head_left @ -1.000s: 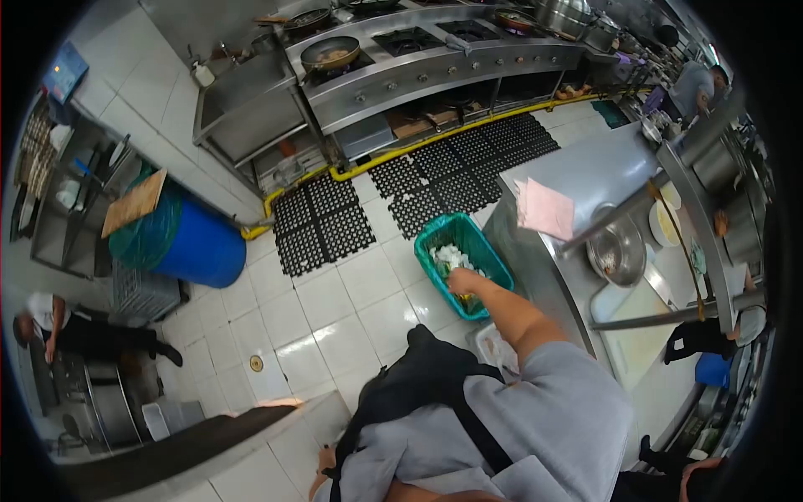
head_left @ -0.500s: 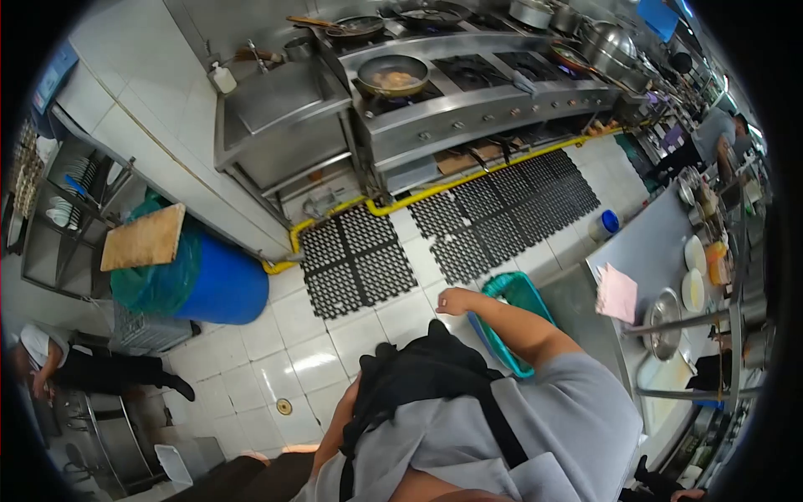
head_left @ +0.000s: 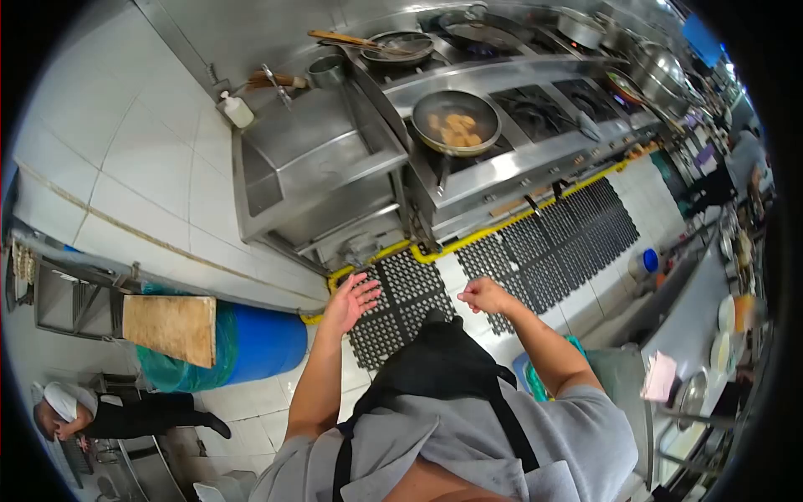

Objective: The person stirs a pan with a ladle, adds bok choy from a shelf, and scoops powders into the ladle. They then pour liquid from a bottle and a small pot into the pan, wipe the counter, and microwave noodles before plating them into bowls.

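Observation:
My left hand (head_left: 351, 303) is raised over the black rubber mat (head_left: 400, 289), palm turned inward, fingers spread, holding nothing. To its right my right hand (head_left: 487, 296) hangs in the air with fingers curled together; anything inside them is too small or hidden to make out. Both hands are apart from all objects. Ahead, a frying pan (head_left: 456, 124) with several browned pieces of food sits on the stove (head_left: 502, 171), its handle pointing toward me. Left of the stove is a steel sink (head_left: 322, 171) with a tap (head_left: 276, 84) and a soap bottle (head_left: 237, 110).
At the left, a cutting board (head_left: 170, 328) rests on a blue barrel (head_left: 268, 341). A seated person (head_left: 71, 414) is at lower left, another person (head_left: 744, 163) at far right. A steel counter (head_left: 682, 314) with bowls and a pink cloth (head_left: 659, 376) runs along the right.
The view has moved closer to the stove and sink. My left hand has risen into view with fingers spread. My right hand has come forward, away from above the green basket.

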`<move>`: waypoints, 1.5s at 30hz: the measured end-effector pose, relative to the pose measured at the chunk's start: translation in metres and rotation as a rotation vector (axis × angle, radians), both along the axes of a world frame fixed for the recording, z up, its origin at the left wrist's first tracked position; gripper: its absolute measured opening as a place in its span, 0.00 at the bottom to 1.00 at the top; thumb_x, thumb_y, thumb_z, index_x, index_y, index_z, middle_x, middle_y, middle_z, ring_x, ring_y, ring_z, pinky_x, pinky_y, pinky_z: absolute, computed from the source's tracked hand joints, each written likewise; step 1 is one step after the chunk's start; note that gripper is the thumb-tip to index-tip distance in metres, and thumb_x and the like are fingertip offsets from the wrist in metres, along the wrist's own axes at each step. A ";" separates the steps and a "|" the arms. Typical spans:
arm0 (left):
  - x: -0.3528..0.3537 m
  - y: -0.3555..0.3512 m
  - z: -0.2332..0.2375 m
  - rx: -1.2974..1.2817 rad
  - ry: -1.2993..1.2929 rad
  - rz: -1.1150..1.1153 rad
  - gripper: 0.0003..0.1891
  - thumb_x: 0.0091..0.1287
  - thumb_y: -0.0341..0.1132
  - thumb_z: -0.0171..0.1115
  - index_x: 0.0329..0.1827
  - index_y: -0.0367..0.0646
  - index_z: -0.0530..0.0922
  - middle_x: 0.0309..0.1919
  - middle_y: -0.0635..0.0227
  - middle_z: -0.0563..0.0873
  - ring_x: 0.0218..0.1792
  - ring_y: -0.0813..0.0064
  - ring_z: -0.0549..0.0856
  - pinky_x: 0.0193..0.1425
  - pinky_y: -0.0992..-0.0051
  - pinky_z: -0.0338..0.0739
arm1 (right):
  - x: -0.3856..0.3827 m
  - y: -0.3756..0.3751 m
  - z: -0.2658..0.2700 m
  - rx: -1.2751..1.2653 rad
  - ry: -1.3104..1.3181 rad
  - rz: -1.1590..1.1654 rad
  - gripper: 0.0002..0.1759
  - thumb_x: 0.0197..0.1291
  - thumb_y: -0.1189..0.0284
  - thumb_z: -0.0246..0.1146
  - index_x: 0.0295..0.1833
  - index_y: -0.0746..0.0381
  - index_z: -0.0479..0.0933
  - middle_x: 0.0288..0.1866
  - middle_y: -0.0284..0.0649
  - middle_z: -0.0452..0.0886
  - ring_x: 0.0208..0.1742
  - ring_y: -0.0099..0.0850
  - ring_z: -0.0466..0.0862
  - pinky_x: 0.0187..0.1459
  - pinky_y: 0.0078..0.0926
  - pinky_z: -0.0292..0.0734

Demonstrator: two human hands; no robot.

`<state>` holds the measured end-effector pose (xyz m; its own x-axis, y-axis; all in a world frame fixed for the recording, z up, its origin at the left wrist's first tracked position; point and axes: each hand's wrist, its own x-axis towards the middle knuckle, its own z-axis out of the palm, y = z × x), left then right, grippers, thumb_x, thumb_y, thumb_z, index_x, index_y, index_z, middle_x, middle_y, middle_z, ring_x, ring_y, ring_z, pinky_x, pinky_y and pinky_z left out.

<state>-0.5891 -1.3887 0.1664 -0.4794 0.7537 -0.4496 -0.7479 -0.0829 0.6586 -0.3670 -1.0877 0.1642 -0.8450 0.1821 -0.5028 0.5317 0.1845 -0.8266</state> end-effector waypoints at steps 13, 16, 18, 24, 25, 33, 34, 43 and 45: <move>-0.388 0.068 0.059 0.070 0.059 0.348 0.16 0.71 0.47 0.56 0.50 0.44 0.75 0.44 0.62 0.83 0.45 0.65 0.82 0.51 0.65 0.76 | -0.329 -0.002 0.112 0.048 0.423 0.024 0.33 0.70 0.53 0.54 0.17 0.65 0.63 0.12 0.30 0.57 0.20 0.21 0.57 0.22 0.29 0.59; -0.494 0.096 0.033 0.144 -0.010 0.344 0.16 0.71 0.47 0.56 0.49 0.43 0.75 0.43 0.61 0.83 0.45 0.65 0.82 0.50 0.65 0.76 | -0.403 0.010 0.115 0.060 0.442 -0.047 0.36 0.71 0.48 0.50 0.15 0.63 0.67 0.12 0.29 0.63 0.18 0.20 0.62 0.23 0.27 0.62; -0.561 0.134 0.019 0.163 -0.156 0.389 0.19 0.71 0.47 0.55 0.52 0.41 0.73 0.45 0.59 0.82 0.46 0.63 0.81 0.51 0.64 0.77 | -0.451 0.012 0.123 0.048 0.394 -0.124 0.37 0.69 0.45 0.49 0.15 0.63 0.69 0.13 0.30 0.65 0.19 0.22 0.65 0.24 0.27 0.64; -0.709 0.237 0.007 0.032 -0.293 0.566 0.40 0.70 0.58 0.48 0.73 0.36 0.51 0.62 0.53 0.74 0.60 0.58 0.76 0.61 0.59 0.74 | -0.611 0.037 0.118 -0.174 0.279 -0.162 0.35 0.68 0.40 0.46 0.41 0.64 0.77 0.30 0.37 0.79 0.28 0.27 0.77 0.29 0.27 0.73; -0.725 0.252 0.010 0.028 -0.306 0.537 0.40 0.70 0.58 0.48 0.73 0.36 0.51 0.62 0.53 0.74 0.60 0.58 0.76 0.61 0.59 0.74 | -0.638 0.039 0.119 -0.253 0.238 -0.181 0.35 0.68 0.40 0.46 0.47 0.65 0.76 0.35 0.39 0.80 0.30 0.29 0.79 0.31 0.28 0.76; -0.808 0.267 0.008 0.441 -0.494 0.596 0.33 0.70 0.53 0.44 0.69 0.34 0.60 0.53 0.55 0.83 0.60 0.57 0.77 0.63 0.57 0.71 | -0.840 0.060 0.070 -0.864 0.213 -0.424 0.33 0.70 0.45 0.45 0.53 0.69 0.69 0.43 0.51 0.78 0.43 0.41 0.81 0.45 0.42 0.80; -0.806 0.247 0.025 0.553 -0.460 0.583 0.32 0.71 0.52 0.44 0.69 0.34 0.61 0.55 0.54 0.82 0.60 0.57 0.77 0.63 0.58 0.71 | -0.855 0.059 0.069 -0.964 0.164 -0.512 0.32 0.71 0.47 0.45 0.52 0.69 0.68 0.42 0.50 0.78 0.45 0.41 0.81 0.46 0.44 0.80; -0.740 0.246 0.034 -0.123 0.470 0.545 0.27 0.72 0.57 0.46 0.64 0.47 0.70 0.47 0.70 0.81 0.49 0.73 0.79 0.52 0.70 0.74 | -0.930 0.015 0.088 -0.197 0.176 -0.132 0.19 0.65 0.62 0.53 0.49 0.68 0.75 0.53 0.52 0.78 0.55 0.43 0.79 0.56 0.39 0.74; -0.695 0.251 0.064 -0.036 0.299 0.507 0.24 0.72 0.57 0.47 0.60 0.49 0.71 0.44 0.72 0.79 0.48 0.75 0.79 0.50 0.72 0.75 | -0.927 0.010 0.093 0.364 0.118 0.086 0.16 0.64 0.65 0.53 0.46 0.67 0.78 0.52 0.52 0.79 0.57 0.42 0.78 0.57 0.38 0.73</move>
<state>-1.2840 -1.1382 0.2301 -0.8859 0.3835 -0.2608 -0.4022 -0.3554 0.8437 -1.2942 -1.0776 0.2576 -0.9129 0.2570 -0.3172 0.4072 0.5162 -0.7535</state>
